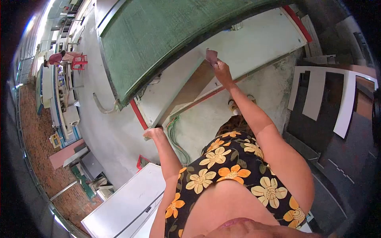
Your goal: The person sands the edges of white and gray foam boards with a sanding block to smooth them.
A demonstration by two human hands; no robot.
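Note:
A long, narrow board [189, 88] with a brown face and a pale grey-green edge slants across the middle of the view. My left hand [154, 133] is closed around its near lower end. Close to the far upper end is my right hand [223, 73], its fingers closed on a small folded mauve sheet [211, 56], which overlaps the board's end in this view. Behind the board lies a white panel [262, 43] with red ends. A green-topped table [151, 35] with a dark rim stands just beyond.
Green hoses [174, 139] lie on the concrete floor near my feet. A white cabinet-like surface [123, 202] is at lower left. Dark and white panels [313, 93] stand at right. Far left, a person [55, 58] is beside a red stool [79, 62].

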